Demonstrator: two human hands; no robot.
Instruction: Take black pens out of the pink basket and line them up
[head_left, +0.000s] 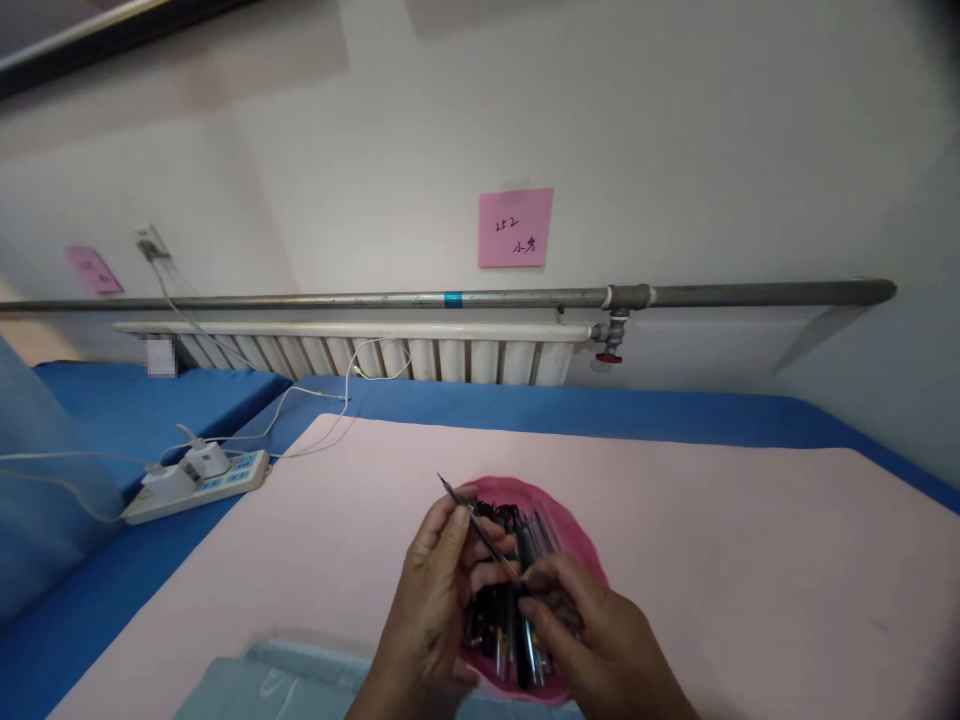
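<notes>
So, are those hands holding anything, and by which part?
A thin, dark pen-like stick: the left hand pinches it behind its pointed tip, the right hand at its other end.

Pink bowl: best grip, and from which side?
Pink bowl: probably pinch the far-right rim, from the right. That wavy edge is bare and sticks out past the pen-like pieces; the left hand and right hand cover other stretches. Loaded, it may tip, so support opposite too.

The head camera looks forward and down from near the left hand (439, 565) and right hand (592, 625)
</notes>
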